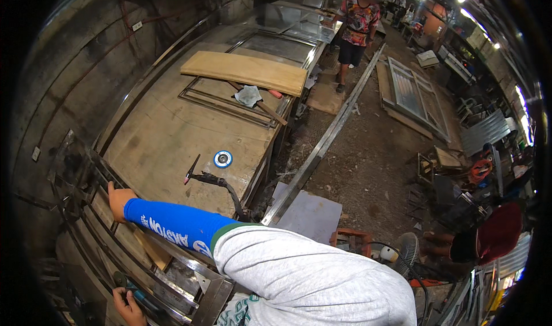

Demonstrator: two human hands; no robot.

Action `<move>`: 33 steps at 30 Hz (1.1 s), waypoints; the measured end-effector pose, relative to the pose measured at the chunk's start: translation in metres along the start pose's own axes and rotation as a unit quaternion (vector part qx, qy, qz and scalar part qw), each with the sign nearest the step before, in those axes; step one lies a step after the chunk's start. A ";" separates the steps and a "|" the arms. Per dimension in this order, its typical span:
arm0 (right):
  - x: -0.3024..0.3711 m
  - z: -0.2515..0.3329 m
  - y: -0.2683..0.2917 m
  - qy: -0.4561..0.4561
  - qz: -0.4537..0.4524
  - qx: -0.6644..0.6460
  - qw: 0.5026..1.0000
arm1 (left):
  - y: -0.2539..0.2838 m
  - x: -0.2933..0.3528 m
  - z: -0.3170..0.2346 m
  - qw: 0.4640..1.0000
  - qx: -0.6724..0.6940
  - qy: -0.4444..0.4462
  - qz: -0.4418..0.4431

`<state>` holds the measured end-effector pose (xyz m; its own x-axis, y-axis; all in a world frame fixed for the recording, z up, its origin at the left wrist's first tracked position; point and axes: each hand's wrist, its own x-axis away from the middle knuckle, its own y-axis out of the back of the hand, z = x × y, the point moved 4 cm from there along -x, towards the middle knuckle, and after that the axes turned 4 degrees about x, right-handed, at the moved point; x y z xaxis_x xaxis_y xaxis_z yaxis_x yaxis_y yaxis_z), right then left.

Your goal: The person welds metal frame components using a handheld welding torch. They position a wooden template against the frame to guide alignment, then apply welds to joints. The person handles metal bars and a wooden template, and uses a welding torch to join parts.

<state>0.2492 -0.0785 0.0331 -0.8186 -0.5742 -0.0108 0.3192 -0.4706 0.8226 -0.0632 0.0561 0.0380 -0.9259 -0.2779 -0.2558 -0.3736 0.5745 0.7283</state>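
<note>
My right hand, at the end of a blue sleeve, grips a bar of the dark metal frame at the left. One digit points up along the bar; the other fingers are mostly hidden. Low in the picture, my left hand has its fingers curled round a teal power tool that looks like an angle grinder. A small round disc shows at the tool's end, close to the frame's curved bars. Much of the tool's body is hidden.
A welding torch and a blue-rimmed disc lie on the worktable. A wooden plank lies farther back. A long metal bar runs beside the table. One person stands beyond; another is at the right near a fan.
</note>
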 end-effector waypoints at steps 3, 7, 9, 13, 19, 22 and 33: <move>-0.006 -0.002 -0.006 0.002 0.001 0.005 1.000 | 0.001 -0.001 -0.007 0.999 0.044 0.000 0.007; -0.001 0.002 -0.001 0.006 0.017 0.013 1.000 | 0.003 -0.001 -0.005 0.999 0.054 0.001 0.010; 0.000 0.002 0.000 0.007 0.023 0.014 1.000 | 0.004 0.000 -0.003 0.999 0.035 -0.002 0.004; -0.006 -0.004 -0.006 0.001 0.005 -0.010 1.000 | 0.002 -0.003 0.003 1.000 0.021 -0.007 -0.006; 0.004 0.003 0.004 0.007 0.022 -0.038 0.999 | 0.008 0.006 0.053 0.976 0.204 0.063 -0.050; 0.000 -0.004 0.003 -0.001 0.017 -0.049 0.999 | 0.004 0.003 0.050 0.975 0.206 0.063 -0.053; 0.009 -0.002 0.011 0.001 0.057 -0.063 0.996 | 0.003 0.001 0.026 0.992 0.125 0.025 -0.024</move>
<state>0.2464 -0.0900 0.0415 -0.7731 -0.6295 0.0777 0.4671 -0.4822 0.7411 -0.0663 0.0777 0.0237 -0.9049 -0.3438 -0.2507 -0.4255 0.7307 0.5339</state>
